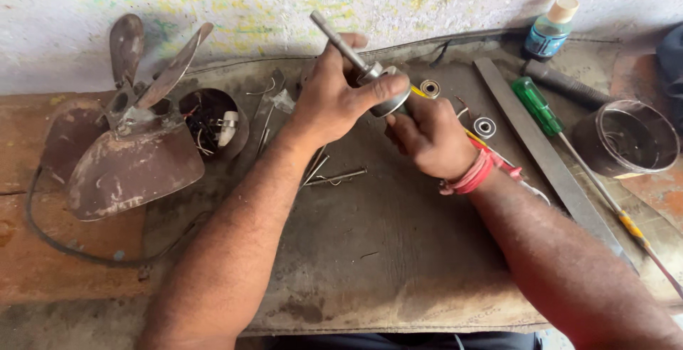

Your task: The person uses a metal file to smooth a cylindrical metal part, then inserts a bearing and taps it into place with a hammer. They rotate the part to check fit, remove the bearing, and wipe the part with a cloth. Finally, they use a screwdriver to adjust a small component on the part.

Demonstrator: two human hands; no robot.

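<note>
We grip the rotor (380, 87) above the desk (384, 250) with both hands, left hand (334, 97) closed round its body, right hand (427, 136) closed just below, its shaft slanting up-left away from the bearings (484, 126).

Soft, even daylight; the left hand (331, 97) casts only a faint shadow beneath it. Focus is sharp around both hands, corners slightly stretched.
</note>
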